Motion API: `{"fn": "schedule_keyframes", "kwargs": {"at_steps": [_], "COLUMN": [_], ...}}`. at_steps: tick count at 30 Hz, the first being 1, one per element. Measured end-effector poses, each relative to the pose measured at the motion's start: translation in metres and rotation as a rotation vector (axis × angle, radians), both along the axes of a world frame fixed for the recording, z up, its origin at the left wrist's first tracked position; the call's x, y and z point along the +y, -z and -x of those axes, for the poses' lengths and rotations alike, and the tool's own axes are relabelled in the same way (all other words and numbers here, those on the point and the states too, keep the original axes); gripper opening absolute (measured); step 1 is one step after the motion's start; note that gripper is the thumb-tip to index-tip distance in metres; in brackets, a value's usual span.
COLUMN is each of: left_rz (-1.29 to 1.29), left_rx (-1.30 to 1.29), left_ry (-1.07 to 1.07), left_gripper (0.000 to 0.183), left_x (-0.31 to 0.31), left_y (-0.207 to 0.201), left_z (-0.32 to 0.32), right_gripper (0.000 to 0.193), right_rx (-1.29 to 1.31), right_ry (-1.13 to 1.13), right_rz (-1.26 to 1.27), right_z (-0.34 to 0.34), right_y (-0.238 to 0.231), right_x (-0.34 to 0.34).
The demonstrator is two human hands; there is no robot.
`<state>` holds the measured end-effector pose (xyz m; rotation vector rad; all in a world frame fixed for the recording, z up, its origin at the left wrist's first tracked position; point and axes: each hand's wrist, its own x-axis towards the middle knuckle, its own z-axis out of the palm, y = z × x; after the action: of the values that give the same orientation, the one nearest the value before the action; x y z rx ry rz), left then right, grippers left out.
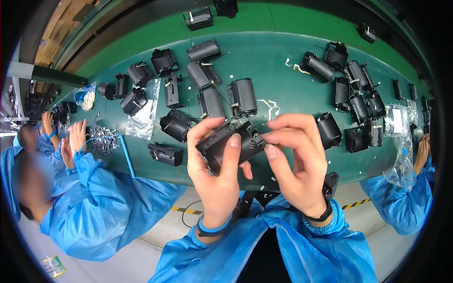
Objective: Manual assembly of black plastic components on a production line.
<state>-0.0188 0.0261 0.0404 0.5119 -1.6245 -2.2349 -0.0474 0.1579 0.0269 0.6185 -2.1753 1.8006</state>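
A black plastic housing (214, 153) with a curved body is held tilted above the near edge of the green table. My left hand (212, 191) grips it, thumb lying across its front and fingers wrapped behind. At its right end sits a small group of metal contacts (255, 141). There my right hand (302, 170) has thumb and fingertips pinched together against the end; whether a small part is between them is hidden. Just beyond my hands, another black housing (243, 96) stands on the table beside white strips (272, 109).
More black housings (175, 123) lie at left, and a cluster (358, 106) at right. Clear plastic bags (141, 118) (400, 165) and a pile of small metal parts (104, 141) rest on the green table (283, 61). Co-workers in blue sleeves (108, 207) sit on both sides.
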Motion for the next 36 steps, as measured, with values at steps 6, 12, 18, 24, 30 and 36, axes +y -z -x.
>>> {"fn": "schedule_keyframes", "kwargs": {"at_steps": [6,12,18,24,30,36], "left_rz": [0.077,0.76,1.089,1.068,0.98,0.726], "left_rx": [0.053,0.506,0.316,0.289,0.281,0.209], "left_ry": [0.026,-0.42,0.036,0.039,-0.016,-0.031], "left_gripper": [0.041,0.067,0.035,0.024,0.025,0.022], "left_x": [0.01,0.012,-0.01,-0.014,-0.014,-0.009], "left_y": [0.007,0.021,0.0,0.002,0.007,0.004], "left_z": [-0.005,-0.01,-0.016,-0.016,-0.014,-0.013], "right_gripper": [0.025,0.031,0.033,0.04,0.043,0.041], "right_rx": [0.081,0.301,0.316,0.36,0.373,0.326], "right_ry": [0.1,0.172,0.146,0.124,0.106,0.095], "right_rz": [-0.008,-0.186,-0.262,-0.325,-0.332,-0.383], "right_z": [-0.004,0.004,0.0,0.001,0.0,-0.004], "right_y": [-0.002,-0.006,-0.007,-0.009,-0.008,-0.017], "right_x": [-0.007,0.008,0.012,0.011,0.01,0.012]}}
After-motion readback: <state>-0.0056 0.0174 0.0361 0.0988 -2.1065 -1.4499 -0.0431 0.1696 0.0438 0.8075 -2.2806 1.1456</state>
